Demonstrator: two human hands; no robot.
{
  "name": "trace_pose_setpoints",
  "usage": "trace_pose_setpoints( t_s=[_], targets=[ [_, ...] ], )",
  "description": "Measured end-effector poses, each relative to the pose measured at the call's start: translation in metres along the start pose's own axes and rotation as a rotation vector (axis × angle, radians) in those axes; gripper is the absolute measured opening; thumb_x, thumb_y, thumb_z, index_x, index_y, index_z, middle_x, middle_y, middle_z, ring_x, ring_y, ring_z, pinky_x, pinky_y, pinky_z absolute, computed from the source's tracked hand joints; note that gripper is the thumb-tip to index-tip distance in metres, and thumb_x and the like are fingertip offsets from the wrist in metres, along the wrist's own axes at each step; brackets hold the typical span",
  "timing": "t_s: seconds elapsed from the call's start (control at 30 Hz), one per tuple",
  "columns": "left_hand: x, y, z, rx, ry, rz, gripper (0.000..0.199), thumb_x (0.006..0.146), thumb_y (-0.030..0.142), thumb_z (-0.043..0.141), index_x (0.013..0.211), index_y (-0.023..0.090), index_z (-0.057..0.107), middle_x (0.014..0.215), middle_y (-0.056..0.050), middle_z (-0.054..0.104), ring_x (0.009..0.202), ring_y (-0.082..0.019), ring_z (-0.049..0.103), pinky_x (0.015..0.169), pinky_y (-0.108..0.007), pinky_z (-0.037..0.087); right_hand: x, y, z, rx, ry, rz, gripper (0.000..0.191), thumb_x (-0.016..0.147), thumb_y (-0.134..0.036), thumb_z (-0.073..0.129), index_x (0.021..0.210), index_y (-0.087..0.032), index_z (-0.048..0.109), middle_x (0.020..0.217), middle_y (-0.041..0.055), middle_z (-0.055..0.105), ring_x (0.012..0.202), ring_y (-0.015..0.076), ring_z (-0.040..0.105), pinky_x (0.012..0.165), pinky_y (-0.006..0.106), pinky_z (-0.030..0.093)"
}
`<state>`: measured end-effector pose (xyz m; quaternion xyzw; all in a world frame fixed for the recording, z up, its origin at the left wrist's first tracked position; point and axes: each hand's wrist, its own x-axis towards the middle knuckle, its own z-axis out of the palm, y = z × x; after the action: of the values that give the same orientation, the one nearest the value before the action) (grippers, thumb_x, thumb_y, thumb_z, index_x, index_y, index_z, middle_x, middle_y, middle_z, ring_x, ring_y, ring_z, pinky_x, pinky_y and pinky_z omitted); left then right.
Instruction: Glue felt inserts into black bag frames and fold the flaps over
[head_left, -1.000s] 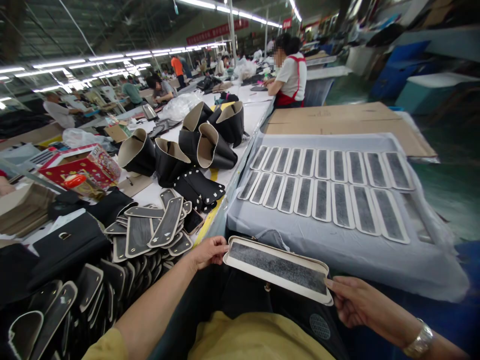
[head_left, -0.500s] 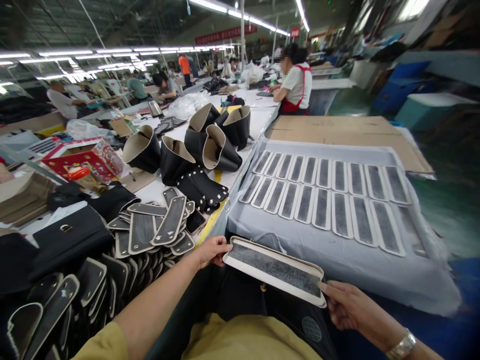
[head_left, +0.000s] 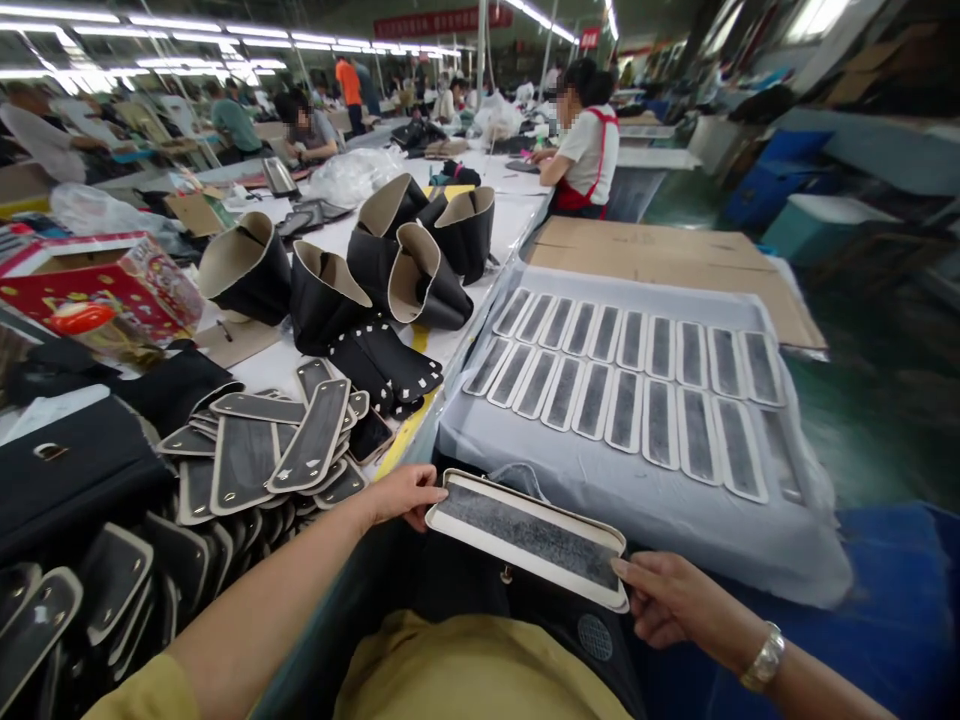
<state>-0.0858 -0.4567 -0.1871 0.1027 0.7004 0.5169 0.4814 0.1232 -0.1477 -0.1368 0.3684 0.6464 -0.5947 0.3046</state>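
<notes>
Across my lap I hold a long bag panel point(head_left: 529, 535) with a dark grey fuzzy middle and a raised cream border. My left hand point(head_left: 403, 495) pinches its left end between thumb and fingers. The right hand point(head_left: 675, 598), with a metal watch at the wrist, grips the opposite end. Black material with a small brass stud point(head_left: 507, 574) hangs just below the panel. To the right, two rows of similar flat grey panels point(head_left: 596, 400) with cream borders lie on a cloth-covered table point(head_left: 525, 450).
Left of me are piled dark strips point(head_left: 307, 440) with cream edges, and a black flap point(head_left: 82, 470) with a metal fitting. Several black, open-topped leather shells point(head_left: 427, 280) stand beyond. A red box point(head_left: 97, 290) is farther left. A co-worker point(head_left: 589, 140) sits ahead; cardboard point(head_left: 660, 260) lies behind the panels.
The view has turned slightly right and tilted down, so everything shifts left. Both hands keep hold of the panel's ends, and its pose is almost the same.
</notes>
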Motion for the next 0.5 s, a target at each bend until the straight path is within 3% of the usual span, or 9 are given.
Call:
trace_pose_setpoints(
  t_s=[0.17, 0.27, 0.4, 0.5],
  targets=[
    [0.003, -0.009, 0.011, -0.215, 0.026, 0.063, 0.044, 0.067, 0.044, 0.068, 0.069, 0.019, 0.031, 0.055, 0.009, 0.044, 0.042, -0.006, 0.047, 0.038, -0.020, 0.046, 0.013, 0.008, -0.006, 0.087, -0.047, -0.063, 0.051, 0.062, -0.061, 0.065, 0.067, -0.017, 0.040, 0.056, -0.0023, 0.056, 0.051, 0.0103, 0.059, 0.048, 0.019, 0.045],
    [0.003, -0.016, 0.018, -0.292, 0.039, 0.104, 0.044, 0.069, 0.045, 0.066, 0.068, 0.020, 0.030, 0.055, 0.010, 0.039, 0.041, -0.004, 0.039, 0.037, -0.017, 0.042, 0.014, 0.020, -0.002, 0.177, 0.034, -0.168, 0.050, 0.064, -0.060, 0.063, 0.066, -0.018, 0.036, 0.051, -0.0042, 0.054, 0.048, 0.0100, 0.057, 0.046, 0.019, 0.044],
    [0.001, -0.017, 0.018, -0.058, 0.107, 0.126, 0.043, 0.071, 0.050, 0.062, 0.067, 0.019, 0.032, 0.054, 0.009, 0.038, 0.044, -0.006, 0.040, 0.040, -0.019, 0.042, 0.008, 0.030, 0.003, 0.134, 0.144, -0.259, 0.047, 0.066, -0.059, 0.061, 0.069, -0.018, 0.037, 0.052, -0.0031, 0.057, 0.049, 0.0122, 0.059, 0.048, 0.023, 0.048],
    [-0.002, -0.009, 0.013, 0.216, 0.201, 0.241, 0.036, 0.068, 0.047, 0.064, 0.078, 0.019, 0.045, 0.066, 0.005, 0.050, 0.060, -0.013, 0.054, 0.053, -0.025, 0.048, 0.005, 0.033, 0.001, 0.037, 0.177, -0.274, 0.044, 0.067, -0.056, 0.061, 0.071, -0.018, 0.038, 0.053, -0.0013, 0.058, 0.050, 0.0127, 0.059, 0.049, 0.023, 0.048]
  ],
)
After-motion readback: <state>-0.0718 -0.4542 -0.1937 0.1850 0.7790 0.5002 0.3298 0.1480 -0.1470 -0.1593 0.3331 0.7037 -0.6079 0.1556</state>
